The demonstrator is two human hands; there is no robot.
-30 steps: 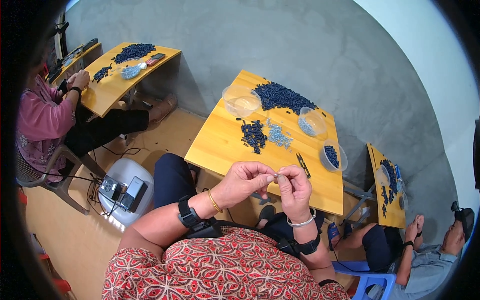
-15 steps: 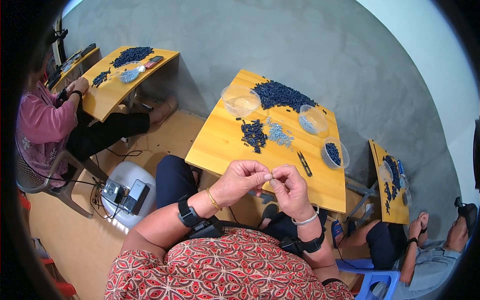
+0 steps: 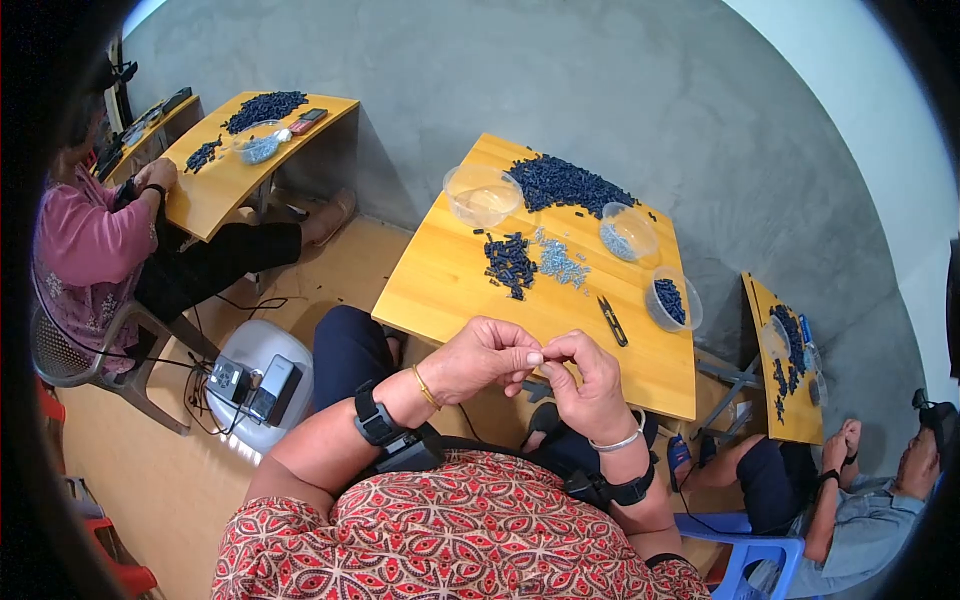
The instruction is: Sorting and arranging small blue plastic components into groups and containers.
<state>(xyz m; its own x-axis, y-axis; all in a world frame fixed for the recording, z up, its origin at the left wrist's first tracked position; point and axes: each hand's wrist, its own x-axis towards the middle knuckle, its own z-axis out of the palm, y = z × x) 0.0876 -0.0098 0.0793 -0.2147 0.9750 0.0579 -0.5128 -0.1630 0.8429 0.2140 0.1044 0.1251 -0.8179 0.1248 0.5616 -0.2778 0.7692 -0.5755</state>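
My left hand [image 3: 492, 355] and my right hand [image 3: 580, 375] meet fingertip to fingertip over the near edge of the yellow table [image 3: 420, 285]. Both are closed in a pinch; whatever lies between the fingertips is too small to make out. Beyond them on the tabletop are a small pile of dark blue pieces [image 3: 511, 264] and, beside it, a scatter of light blue pieces [image 3: 562, 265]. To the right of these lies a pair of black thread snips [image 3: 612, 321]. Farther back spreads a large heap of dark blue pieces [image 3: 568, 185].
A clear round bowl [image 3: 482, 196] stands at the table's left, with bowls of light [image 3: 628, 233] and dark blue pieces [image 3: 672, 300] on its right. Co-workers sit at other tables [image 3: 205, 205] left and right. Devices with cables lie on a white stool [image 3: 262, 345].
The view has shifted slightly, so the table appears a little to the right. My hands stay pinched together in nearly the same place.
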